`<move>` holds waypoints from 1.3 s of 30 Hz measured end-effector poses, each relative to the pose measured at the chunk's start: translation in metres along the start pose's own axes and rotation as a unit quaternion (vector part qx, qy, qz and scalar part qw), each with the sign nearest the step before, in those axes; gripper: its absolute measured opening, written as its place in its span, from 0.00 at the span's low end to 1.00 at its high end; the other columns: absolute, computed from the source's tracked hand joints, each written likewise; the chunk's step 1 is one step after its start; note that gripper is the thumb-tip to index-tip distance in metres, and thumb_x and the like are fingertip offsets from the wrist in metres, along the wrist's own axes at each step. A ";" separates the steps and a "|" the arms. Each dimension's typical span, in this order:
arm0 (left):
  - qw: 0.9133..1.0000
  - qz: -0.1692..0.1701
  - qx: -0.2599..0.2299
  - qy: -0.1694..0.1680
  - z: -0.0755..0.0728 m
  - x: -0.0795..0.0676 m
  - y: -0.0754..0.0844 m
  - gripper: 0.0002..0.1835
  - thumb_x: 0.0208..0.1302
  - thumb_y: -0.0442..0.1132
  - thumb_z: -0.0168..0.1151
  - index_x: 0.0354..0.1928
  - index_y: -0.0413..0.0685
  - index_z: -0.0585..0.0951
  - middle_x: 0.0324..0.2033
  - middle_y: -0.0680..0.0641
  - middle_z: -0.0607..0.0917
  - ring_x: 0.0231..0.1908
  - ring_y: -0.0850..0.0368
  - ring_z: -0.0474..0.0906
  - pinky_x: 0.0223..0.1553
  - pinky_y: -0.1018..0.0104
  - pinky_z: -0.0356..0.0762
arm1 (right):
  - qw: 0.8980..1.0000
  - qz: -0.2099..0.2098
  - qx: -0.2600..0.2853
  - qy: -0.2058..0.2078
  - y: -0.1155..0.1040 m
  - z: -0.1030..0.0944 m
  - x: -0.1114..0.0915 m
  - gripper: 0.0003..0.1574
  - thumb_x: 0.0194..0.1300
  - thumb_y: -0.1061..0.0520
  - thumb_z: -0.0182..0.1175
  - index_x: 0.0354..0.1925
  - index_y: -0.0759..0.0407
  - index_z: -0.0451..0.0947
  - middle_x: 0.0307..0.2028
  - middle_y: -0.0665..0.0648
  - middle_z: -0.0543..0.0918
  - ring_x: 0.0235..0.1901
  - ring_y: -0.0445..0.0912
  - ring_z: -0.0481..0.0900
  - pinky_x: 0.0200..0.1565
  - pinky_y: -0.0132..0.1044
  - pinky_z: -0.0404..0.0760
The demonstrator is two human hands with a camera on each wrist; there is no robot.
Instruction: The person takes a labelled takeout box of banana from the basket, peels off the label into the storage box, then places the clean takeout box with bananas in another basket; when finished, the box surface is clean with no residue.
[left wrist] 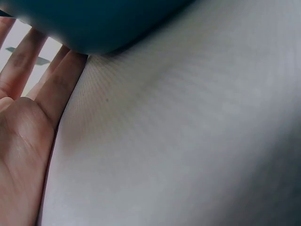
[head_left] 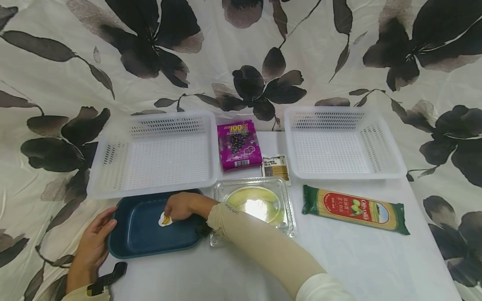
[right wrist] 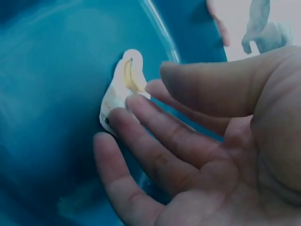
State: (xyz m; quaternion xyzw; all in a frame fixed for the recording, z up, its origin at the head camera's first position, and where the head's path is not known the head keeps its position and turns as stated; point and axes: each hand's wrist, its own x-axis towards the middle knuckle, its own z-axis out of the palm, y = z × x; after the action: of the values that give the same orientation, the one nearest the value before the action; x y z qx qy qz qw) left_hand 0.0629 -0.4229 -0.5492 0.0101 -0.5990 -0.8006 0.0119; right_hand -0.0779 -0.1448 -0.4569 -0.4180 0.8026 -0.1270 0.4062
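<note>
A dark blue rectangular tray lies on the white table. On its inner floor is a small white sticker with a yellow banana printed on it. My right hand reaches into the tray; in the right wrist view the fingertips touch the banana sticker, while the thumb stands apart from them. At the tray's left end, my left hand rests against the outer wall. Its fingers extend straight under the blue rim in the left wrist view.
Two white perforated baskets stand at the back. Between them lie a purple grape-printed packet and a small brown-and-white sachet. A clear plastic box sits under the right forearm, and a pasta packet lies to the right.
</note>
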 end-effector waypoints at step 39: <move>0.781 0.007 0.613 0.120 0.112 0.015 0.110 0.18 0.74 0.39 0.60 0.60 0.38 0.81 0.56 0.30 0.81 0.55 0.29 0.78 0.40 0.84 0.79 | 0.955 -0.046 0.198 0.216 0.136 -0.030 -0.232 0.25 0.70 0.49 0.66 0.62 0.53 0.81 0.59 0.54 0.85 0.53 0.44 0.87 0.56 0.43 0.85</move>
State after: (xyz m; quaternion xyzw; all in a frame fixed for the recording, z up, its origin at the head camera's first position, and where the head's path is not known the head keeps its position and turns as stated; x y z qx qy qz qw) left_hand 0.0450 -0.3467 -0.4123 0.1073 -0.9570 -0.2572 0.0806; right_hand -0.1031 0.1152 -0.3849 -0.3284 0.8099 -0.3893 0.2910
